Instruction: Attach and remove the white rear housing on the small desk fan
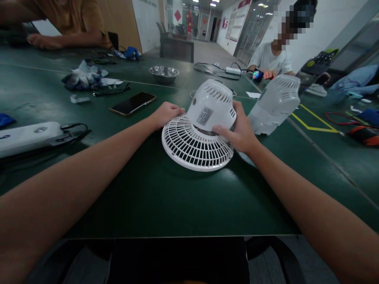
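A white round fan grille (197, 152) rests on the green table in front of me, its slats spreading from the centre. Above its middle is a white motor housing (213, 101) with vent slots and a printed label, tilted to one side. My right hand (241, 132) is wrapped around the housing's right side, thumb in front. At the grille's upper left edge, my left hand (169, 113) grips the rim; some of its fingers are hidden. Whether the housing is fastened to the grille, I cannot tell. Just right of my right hand stands a translucent white plastic casing (274, 104) with slots.
A phone (133, 103), metal bowl (164, 73) and gloves (84, 77) lie beyond my left hand. At far left is a white power strip (32, 138). A charger with cables (233, 71) sits at the back. Two people sit across the table (183, 205). Yellow tape (316, 122) marks its right side.
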Motion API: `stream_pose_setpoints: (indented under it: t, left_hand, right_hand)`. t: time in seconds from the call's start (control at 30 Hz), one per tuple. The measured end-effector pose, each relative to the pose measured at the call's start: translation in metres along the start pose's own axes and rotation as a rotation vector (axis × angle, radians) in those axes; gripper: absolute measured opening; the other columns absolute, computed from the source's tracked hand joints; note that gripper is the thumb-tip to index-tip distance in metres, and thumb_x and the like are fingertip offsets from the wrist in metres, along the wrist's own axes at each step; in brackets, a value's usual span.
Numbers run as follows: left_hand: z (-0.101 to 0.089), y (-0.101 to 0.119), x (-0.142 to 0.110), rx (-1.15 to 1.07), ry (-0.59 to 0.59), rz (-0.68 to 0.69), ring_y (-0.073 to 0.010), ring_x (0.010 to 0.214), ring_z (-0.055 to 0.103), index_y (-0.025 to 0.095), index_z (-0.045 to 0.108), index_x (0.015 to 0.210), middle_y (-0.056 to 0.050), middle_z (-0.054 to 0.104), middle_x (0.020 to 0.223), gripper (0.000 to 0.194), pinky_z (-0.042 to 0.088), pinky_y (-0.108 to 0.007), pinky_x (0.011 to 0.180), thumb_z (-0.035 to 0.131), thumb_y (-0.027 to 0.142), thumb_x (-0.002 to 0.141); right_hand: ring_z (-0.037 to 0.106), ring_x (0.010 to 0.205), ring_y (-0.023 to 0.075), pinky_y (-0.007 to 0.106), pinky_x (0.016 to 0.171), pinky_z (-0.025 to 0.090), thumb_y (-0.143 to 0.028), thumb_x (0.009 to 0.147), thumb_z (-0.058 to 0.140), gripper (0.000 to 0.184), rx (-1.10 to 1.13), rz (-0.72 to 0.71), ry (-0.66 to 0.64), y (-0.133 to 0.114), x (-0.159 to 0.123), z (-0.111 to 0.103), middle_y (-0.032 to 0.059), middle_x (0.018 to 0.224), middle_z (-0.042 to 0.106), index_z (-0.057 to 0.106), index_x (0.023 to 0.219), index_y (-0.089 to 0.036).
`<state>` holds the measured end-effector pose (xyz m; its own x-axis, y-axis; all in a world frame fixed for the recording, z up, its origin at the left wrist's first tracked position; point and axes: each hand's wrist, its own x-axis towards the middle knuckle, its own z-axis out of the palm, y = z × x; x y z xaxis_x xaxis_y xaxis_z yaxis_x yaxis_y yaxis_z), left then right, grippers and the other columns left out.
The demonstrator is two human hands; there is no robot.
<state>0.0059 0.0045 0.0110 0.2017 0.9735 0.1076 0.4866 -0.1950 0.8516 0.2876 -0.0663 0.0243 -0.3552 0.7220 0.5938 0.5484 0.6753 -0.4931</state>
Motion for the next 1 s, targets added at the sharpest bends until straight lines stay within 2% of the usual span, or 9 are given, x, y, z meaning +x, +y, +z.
stream_pose_setpoints:
  t: [0.23, 0.33, 0.43, 0.5, 0.57, 0.67, 0.77, 1.0]
  left_hand:
    - [-0.002, 0.005, -0.002, 0.019, 0.0, 0.019, -0.0198, 0.074, 0.063, 0.02, 0.071, 0.071, -0.005, 0.072, 0.074, 0.027, 0.046, -0.031, 0.071, 0.066, 0.044, 0.083]
    - [-0.005, 0.007, -0.004, 0.095, 0.033, 0.086, -0.0205, 0.078, 0.063, 0.019, 0.071, 0.073, -0.005, 0.072, 0.074, 0.028, 0.046, -0.031, 0.074, 0.065, 0.044, 0.083]
    - [-0.007, 0.015, -0.009, 0.099, 0.053, 0.166, -0.0225, 0.087, 0.065, 0.017, 0.073, 0.082, -0.007, 0.074, 0.082, 0.039, 0.048, -0.031, 0.079, 0.057, 0.052, 0.088]
    - [-0.007, 0.023, -0.015, 0.041, 0.009, 0.215, -0.0246, 0.096, 0.066, 0.016, 0.074, 0.092, -0.009, 0.076, 0.094, 0.049, 0.049, -0.032, 0.082, 0.048, 0.058, 0.092]
    - [-0.005, 0.032, -0.02, -0.022, -0.089, 0.301, -0.027, 0.108, 0.065, 0.016, 0.073, 0.107, -0.012, 0.075, 0.111, 0.056, 0.05, -0.034, 0.088, 0.048, 0.063, 0.092]
    - [-0.003, 0.044, -0.026, -0.038, -0.222, 0.467, -0.0313, 0.116, 0.063, 0.015, 0.069, 0.12, -0.014, 0.07, 0.126, 0.067, 0.049, -0.039, 0.095, 0.062, 0.069, 0.08]
    - [-0.004, 0.053, -0.027, 0.062, -0.295, 0.489, -0.0338, 0.117, 0.064, 0.017, 0.073, 0.115, -0.012, 0.073, 0.121, 0.066, 0.049, -0.04, 0.098, 0.076, 0.065, 0.07]
    - [-0.009, 0.059, -0.026, 0.136, -0.414, 0.443, -0.0337, 0.114, 0.068, 0.02, 0.073, 0.116, -0.01, 0.075, 0.116, 0.062, 0.052, -0.042, 0.096, 0.082, 0.058, 0.068]
  right_hand:
    - [0.059, 0.123, 0.0404, 0.062, 0.105, 0.049, -0.07, 0.075, 0.071, 0.088, 0.022, -0.013, -0.049, -0.001, 0.001, -0.004, 0.0101, 0.133, 0.061, 0.038, 0.146, -0.028]
    - [0.059, 0.122, 0.04, 0.062, 0.104, 0.049, -0.07, 0.075, 0.072, 0.088, 0.026, -0.017, -0.05, -0.003, 0.002, -0.006, 0.0101, 0.132, 0.062, 0.04, 0.145, -0.028]
    - [0.063, 0.115, 0.0384, 0.061, 0.1, 0.052, -0.068, 0.072, 0.076, 0.086, 0.013, -0.019, -0.052, -0.007, 0.002, -0.009, 0.01, 0.127, 0.065, 0.044, 0.14, -0.028]
    - [0.065, 0.111, 0.0374, 0.06, 0.097, 0.054, -0.068, 0.07, 0.078, 0.084, 0.005, -0.017, -0.061, -0.009, 0.003, -0.011, 0.0101, 0.123, 0.066, 0.046, 0.137, -0.027]
    - [0.065, 0.109, 0.0371, 0.059, 0.095, 0.054, -0.069, 0.069, 0.079, 0.083, -0.004, -0.021, -0.063, -0.008, 0.004, -0.014, 0.0101, 0.122, 0.067, 0.048, 0.135, -0.027]
    - [0.065, 0.11, 0.0377, 0.059, 0.095, 0.054, -0.07, 0.067, 0.08, 0.084, -0.015, -0.037, -0.071, -0.007, 0.007, -0.019, 0.0103, 0.122, 0.067, 0.051, 0.133, -0.026]
    - [0.064, 0.112, 0.0384, 0.059, 0.096, 0.054, -0.069, 0.067, 0.08, 0.085, -0.013, -0.04, -0.103, -0.007, 0.009, -0.024, 0.0096, 0.124, 0.067, 0.053, 0.135, -0.026]
    - [0.069, 0.105, 0.036, 0.057, 0.091, 0.057, -0.068, 0.072, 0.078, 0.081, 0.002, 0.003, -0.156, -0.012, 0.011, -0.029, 0.008, 0.12, 0.072, 0.057, 0.139, -0.028]
